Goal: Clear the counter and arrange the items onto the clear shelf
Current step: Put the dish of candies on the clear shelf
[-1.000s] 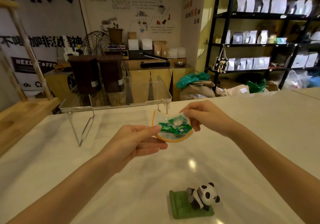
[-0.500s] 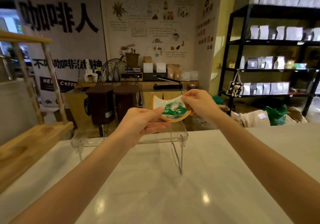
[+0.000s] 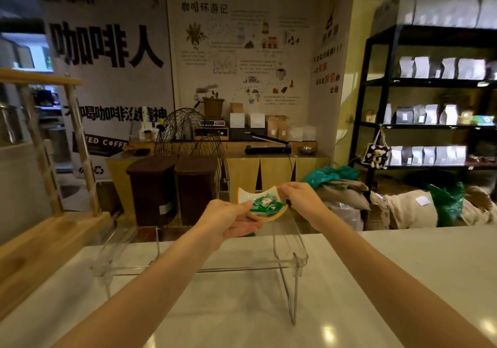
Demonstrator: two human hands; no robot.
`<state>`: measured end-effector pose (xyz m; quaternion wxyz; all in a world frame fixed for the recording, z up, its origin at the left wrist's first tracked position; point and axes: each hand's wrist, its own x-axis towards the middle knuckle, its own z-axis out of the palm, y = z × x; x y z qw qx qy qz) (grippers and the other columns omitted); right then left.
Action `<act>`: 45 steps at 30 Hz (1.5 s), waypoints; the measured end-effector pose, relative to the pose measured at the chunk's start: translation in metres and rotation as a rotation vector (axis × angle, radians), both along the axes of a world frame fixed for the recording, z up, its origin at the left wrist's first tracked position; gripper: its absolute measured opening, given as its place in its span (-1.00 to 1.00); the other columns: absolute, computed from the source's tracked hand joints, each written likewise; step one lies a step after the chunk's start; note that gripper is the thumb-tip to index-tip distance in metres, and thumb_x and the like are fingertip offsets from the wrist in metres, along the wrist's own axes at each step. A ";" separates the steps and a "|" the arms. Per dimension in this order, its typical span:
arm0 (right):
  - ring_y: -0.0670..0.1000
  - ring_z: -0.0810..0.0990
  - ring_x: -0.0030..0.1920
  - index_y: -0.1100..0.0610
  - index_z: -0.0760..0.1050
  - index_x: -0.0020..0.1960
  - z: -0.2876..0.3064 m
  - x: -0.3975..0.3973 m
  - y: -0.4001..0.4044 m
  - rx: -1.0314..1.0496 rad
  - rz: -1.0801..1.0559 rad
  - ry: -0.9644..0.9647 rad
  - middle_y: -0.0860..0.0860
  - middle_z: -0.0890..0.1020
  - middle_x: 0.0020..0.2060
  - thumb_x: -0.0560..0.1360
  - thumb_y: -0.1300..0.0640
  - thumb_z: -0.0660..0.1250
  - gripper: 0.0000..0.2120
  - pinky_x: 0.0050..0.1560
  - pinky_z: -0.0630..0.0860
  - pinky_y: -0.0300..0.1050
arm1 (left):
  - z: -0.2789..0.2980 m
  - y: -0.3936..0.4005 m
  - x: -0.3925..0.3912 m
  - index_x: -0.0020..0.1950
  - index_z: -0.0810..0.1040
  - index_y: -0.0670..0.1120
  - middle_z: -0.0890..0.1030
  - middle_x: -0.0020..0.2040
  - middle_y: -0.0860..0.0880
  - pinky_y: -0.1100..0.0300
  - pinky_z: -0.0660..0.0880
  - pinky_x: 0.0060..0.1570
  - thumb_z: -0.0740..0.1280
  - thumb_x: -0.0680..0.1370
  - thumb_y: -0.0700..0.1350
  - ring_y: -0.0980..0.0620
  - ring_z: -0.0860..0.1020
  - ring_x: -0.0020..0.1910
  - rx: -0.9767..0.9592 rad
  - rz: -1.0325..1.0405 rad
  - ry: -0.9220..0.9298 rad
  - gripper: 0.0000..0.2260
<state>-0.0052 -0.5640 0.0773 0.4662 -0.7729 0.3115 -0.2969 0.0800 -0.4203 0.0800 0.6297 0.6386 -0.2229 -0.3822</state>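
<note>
Both of the person's arms were stretched out over the pale counter (image 3: pixel 403 267), and between the two hands was a small white dish (image 3: pixel 258 199) with an orange rim, shaped a bit like a cat's head with two pointed ears. It was filled with green-wrapped sweets (image 3: pixel 265 205). The left hand (image 3: pixel 228 220) pinched the dish's near left edge, thumb on top and fingers curled beneath. The right hand (image 3: pixel 298 199) gripped the right edge by one of the ears, fingertips closed on the rim. The dish was tilted slightly toward the person and sat in the air, above the top plate of the clear shelf (image 3: pixel 293 240); whether it touched that plate I could not tell, though it looked to be held just over the shelf's far right part.

The shelf itself stood near the far edge of the counter, its transparent top resting on thin wire legs (image 3: pixel 291 299), the right one plainly visible at the front right corner. A wooden rack (image 3: pixel 45 234) sat along the counter's left edge. Beyond the counter, two dark brown bins (image 3: pixel 172 189) stood on the floor in front of a low wooden cabinet, and a black shelving unit (image 3: pixel 430 121) holding pale bags lined the right wall.
</note>
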 end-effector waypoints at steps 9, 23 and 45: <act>-0.04 0.52 -0.11 0.27 0.48 0.17 -0.005 0.006 0.003 0.062 0.002 0.008 0.11 0.55 -0.04 0.60 0.02 0.02 -0.60 -0.05 0.42 -0.11 | -0.002 -0.014 0.009 0.10 0.51 -0.32 0.66 -0.04 -0.29 0.19 0.61 -0.25 0.33 0.48 -0.14 -0.05 0.66 -0.15 0.025 0.006 -0.007 -0.70; 0.03 0.51 0.00 0.30 0.46 0.18 -0.006 0.001 0.010 -0.032 0.031 0.083 0.17 0.56 0.12 0.60 0.04 0.00 -0.59 0.09 0.36 -0.04 | 0.005 -0.011 0.009 0.13 0.48 -0.34 0.64 -0.20 -0.24 0.22 0.60 -0.44 0.27 0.52 -0.10 0.01 0.64 -0.38 0.102 -0.015 -0.204 -0.67; -0.13 0.25 0.38 -0.08 0.16 0.43 -0.038 -0.208 0.141 -0.641 0.152 0.440 -0.12 0.32 0.41 0.54 -0.03 0.15 -0.53 0.31 0.21 -0.25 | -0.037 0.093 -0.101 0.44 0.17 -0.02 0.20 0.50 -0.05 0.06 0.01 0.44 -0.02 0.52 0.17 -0.03 0.10 0.49 0.158 -0.150 -1.708 -0.47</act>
